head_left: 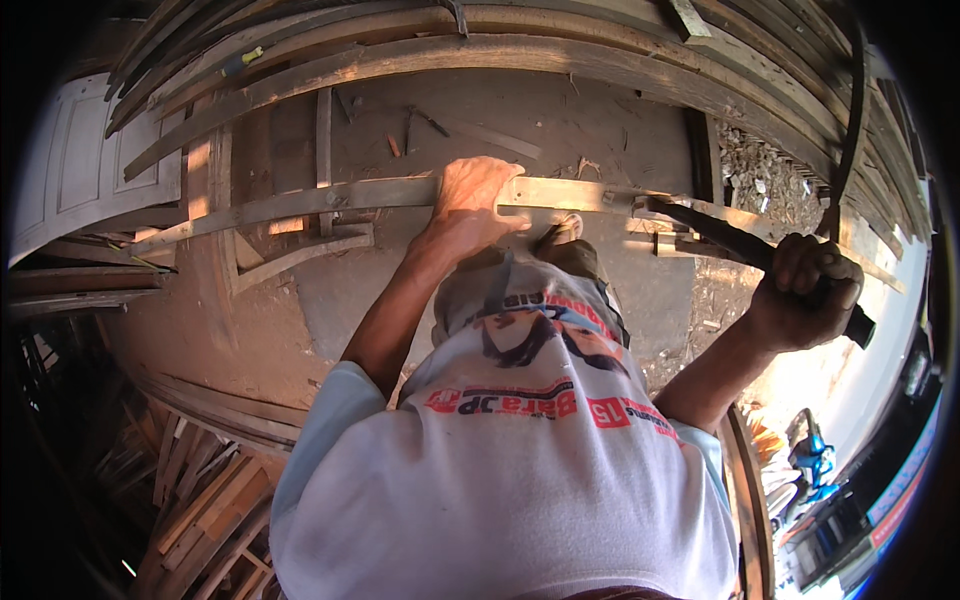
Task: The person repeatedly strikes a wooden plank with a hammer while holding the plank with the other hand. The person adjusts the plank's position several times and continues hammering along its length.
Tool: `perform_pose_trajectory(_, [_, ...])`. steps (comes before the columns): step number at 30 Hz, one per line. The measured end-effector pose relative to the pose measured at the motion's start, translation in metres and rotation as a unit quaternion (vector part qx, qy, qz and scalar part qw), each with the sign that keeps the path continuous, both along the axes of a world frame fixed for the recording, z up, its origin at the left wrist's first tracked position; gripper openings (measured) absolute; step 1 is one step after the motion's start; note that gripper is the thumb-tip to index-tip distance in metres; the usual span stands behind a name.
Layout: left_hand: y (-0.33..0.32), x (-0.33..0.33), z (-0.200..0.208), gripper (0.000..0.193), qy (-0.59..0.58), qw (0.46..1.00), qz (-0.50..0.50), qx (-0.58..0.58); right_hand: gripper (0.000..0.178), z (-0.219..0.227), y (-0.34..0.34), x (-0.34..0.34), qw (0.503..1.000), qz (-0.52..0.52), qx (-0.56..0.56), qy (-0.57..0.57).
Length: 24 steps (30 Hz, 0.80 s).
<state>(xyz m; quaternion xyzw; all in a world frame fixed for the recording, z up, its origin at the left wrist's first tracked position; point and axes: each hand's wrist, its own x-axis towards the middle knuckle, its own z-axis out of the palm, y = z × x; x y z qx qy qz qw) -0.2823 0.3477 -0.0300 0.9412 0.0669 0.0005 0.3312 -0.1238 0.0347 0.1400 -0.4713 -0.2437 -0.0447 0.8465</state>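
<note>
My left hand (472, 205) is closed around the middle of a long, narrow wooden plank (385, 192), which runs crosswise in front of me. Its fingers lie over the plank's top, and the thumb shows on the near side. At the right, my right hand (808, 280) is wrapped around a long dark bar-shaped tool (715, 232). That tool slants toward the left, and its far tip meets or nearly meets the plank right of my left hand. Its other end sticks out below my fist. The exact kind of tool is unclear.
Long boards (560, 52) are stacked across the far side. On the ground lie a dark hand tool (425, 120) and a flat wood strip (500, 140). Wood offcuts (215, 510) pile up at the lower left. A white panelled door (90, 170) stands at left, a blue power tool (815, 460) at right.
</note>
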Motion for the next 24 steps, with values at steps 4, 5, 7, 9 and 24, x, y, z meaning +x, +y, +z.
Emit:
perform_pose_trajectory(4, [0.043, -0.045, 0.021, 0.094, 0.035, 0.996, 0.066, 0.056, 0.027, -0.003, 0.018, -0.007, 0.998, 0.01, -0.052, -0.024])
perform_pose_trajectory(5, [0.063, -0.049, 0.024, 0.098, 0.061, 0.99, 0.091, 0.088, 0.029, -0.001, 0.025, -0.004, 0.997, 0.008, -0.068, -0.039])
perform_pose_trajectory(7, [0.095, -0.065, 0.023, 0.1, 0.11, 0.975, 0.12, 0.153, 0.032, 0.002, 0.052, -0.01, 0.991, -0.034, -0.117, -0.056])
perform_pose_trajectory(9, [0.119, -0.077, 0.015, 0.1, 0.133, 0.965, 0.135, 0.179, 0.036, 0.008, 0.08, -0.023, 0.985, -0.045, -0.153, -0.064])
perform_pose_trajectory(24, [0.105, -0.085, 0.022, 0.083, -0.161, 0.982, 0.093, 0.032, 0.031, 0.009, 0.121, -0.081, 0.987, 0.08, -0.113, -0.087])
